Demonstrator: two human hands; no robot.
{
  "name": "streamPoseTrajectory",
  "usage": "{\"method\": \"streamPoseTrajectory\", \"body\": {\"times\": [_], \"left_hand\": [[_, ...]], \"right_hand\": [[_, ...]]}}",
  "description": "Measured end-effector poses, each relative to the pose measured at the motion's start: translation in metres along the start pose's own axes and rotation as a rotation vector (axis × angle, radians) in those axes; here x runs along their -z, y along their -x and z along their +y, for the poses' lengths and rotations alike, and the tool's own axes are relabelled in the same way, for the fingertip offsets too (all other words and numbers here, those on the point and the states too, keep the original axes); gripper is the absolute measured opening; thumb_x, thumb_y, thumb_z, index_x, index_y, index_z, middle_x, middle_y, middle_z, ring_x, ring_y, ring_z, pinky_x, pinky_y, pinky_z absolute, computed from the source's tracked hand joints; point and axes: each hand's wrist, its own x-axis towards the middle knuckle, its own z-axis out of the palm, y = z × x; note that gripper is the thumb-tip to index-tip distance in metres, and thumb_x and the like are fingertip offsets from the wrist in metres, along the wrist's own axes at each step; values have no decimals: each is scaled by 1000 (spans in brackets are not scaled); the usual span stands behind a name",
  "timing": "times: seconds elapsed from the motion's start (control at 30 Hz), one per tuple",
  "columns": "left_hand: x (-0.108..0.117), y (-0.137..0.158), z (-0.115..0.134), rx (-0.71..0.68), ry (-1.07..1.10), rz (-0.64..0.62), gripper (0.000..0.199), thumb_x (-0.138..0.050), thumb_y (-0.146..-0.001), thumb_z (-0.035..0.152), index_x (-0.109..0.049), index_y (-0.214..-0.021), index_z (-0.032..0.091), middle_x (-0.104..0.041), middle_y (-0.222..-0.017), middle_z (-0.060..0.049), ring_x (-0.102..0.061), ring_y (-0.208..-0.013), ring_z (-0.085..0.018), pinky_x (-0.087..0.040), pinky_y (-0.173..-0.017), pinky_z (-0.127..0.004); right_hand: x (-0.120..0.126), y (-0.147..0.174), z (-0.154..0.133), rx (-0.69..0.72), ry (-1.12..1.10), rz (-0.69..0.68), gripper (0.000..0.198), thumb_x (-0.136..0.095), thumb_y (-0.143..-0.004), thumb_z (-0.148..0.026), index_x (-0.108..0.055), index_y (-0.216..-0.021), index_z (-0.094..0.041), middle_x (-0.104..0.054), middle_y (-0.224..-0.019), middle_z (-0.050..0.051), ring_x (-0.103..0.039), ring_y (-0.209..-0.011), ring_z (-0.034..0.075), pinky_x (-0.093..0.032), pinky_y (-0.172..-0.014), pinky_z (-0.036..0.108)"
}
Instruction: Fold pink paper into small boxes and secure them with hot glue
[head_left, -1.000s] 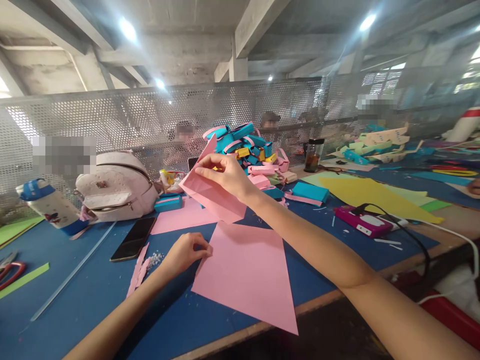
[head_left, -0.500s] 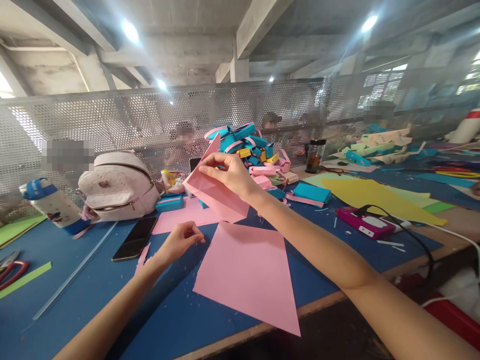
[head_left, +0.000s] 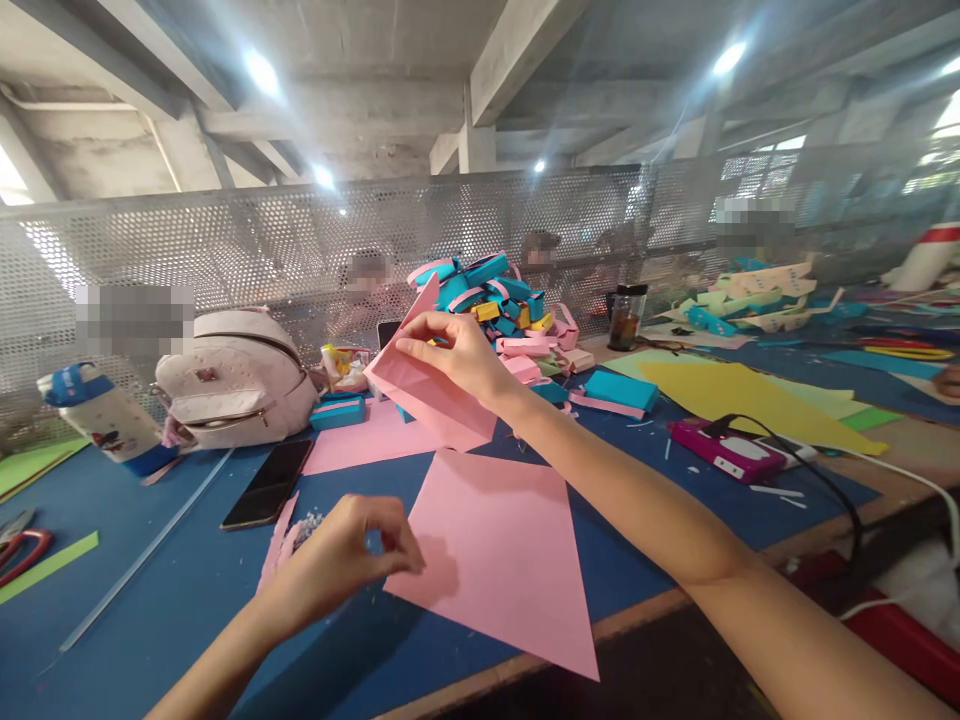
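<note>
Right hand grip is pinched between thumb and fingers on a folded pink paper sheet, held up at a tilt over the middle of the blue-topped desk. Left hand grip is curled in a loop, thumb and index tips close together, at the near-left corner of a flat pink paper sheet; its shadow falls on that sheet. Cannot tell if the tips meet or touch paper. Flat sheet lies at the desk's front edge, near-right corner sticking out past it. Another pink paper sheet lies farther back, partly behind the raised one.

Left of the hands: black smartphone, torn pink paper strips partly behind the left wrist, long clear plastic strip slanting across the desk. Toward the desk's left edge: red-handled scissors, white bottle with blue lid, pale pink backpack near the back edge. Back middle: heap of blue, pink and yellow folded paper pieces, dark-lidded clear jar to its right. Right side: flat blue paper box, large yellow paper sheet, magenta box-shaped device near the front edge.
</note>
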Motion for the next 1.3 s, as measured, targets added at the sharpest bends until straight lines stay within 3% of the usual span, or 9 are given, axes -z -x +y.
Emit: {"method": "streamPoseTrajectory", "body": {"times": [0.2,0.3,0.43,0.57,0.67,0.9,1.03,1.13,1.3], "left_hand": [[16,65,1,149,-179,-11,16,-75,-73,38,-71,-60,28,-67,-59,3,-62,-60,-16,-45,-54,-20],[37,74,-9,136,-202,32,17,-62,-84,41,-78,-85,33,-70,-65,1,-63,-56,-16,-49,-52,-21],[68,55,-4,-71,-270,383,41,-62,-83,42,-65,-124,41,-71,-117,-2,-69,-97,-24,-58,-78,-28],[79,16,18,-220,-173,718,40,-60,-88,42,-62,-127,34,-70,-119,-3,-66,-106,-23,-55,-94,-38],[71,-16,31,-304,-123,823,52,-67,-83,44,-58,-132,29,-66,-127,-5,-63,-115,-25,-50,-103,-43],[38,-71,30,-322,-3,896,56,-67,-84,46,-54,-134,27,-54,-144,-8,-45,-137,-30,-32,-116,-53],[27,-81,14,-344,197,964,73,-71,-82,45,-37,-145,33,-33,-158,-7,-28,-147,-30,-28,-119,-50],[23,-81,-3,-353,415,857,87,-73,-80,45,-21,-150,34,-36,-156,-10,-32,-146,-28,-34,-117,-46],[18,-74,-18,-384,617,658,84,-71,-82,43,-22,-149,33,-47,-148,-12,-46,-137,-26,-40,-112,-41]], "right_hand": [[-2,1,-1,-8,11,-11,12,-69,-84,-30,-70,-81,-19,-72,-86,3,-64,-82,15,-50,-79,31],[-3,1,-2,-9,12,-19,12,-69,-83,-31,-70,-80,-19,-72,-86,3,-64,-81,15,-50,-78,31],[-5,3,-2,-23,6,-54,12,-69,-83,-30,-70,-81,-18,-71,-84,3,-63,-79,15,-50,-77,31],[-7,5,-1,-28,1,-98,14,-68,-85,-32,-71,-84,-18,-72,-86,3,-64,-80,15,-50,-75,30],[-9,5,1,-31,12,-132,14,-67,-86,-33,-71,-86,-19,-72,-90,3,-65,-83,15,-50,-76,29],[-10,5,0,-26,-18,-91,9,-66,-86,-28,-69,-88,-19,-70,-87,2,-64,-82,14,-51,-78,29],[-11,5,2,-11,-29,-63,9,-66,-86,-28,-68,-88,-20,-71,-88,2,-65,-83,14,-51,-78,29],[-13,5,5,-10,-25,-75,11,-67,-85,-30,-68,-86,-19,-72,-87,2,-65,-80,14,-51,-76,29],[-18,6,10,-4,-3,-105,12,-68,-84,-30,-70,-84,-18,-73,-88,2,-65,-82,14,-50,-73,28]]}}
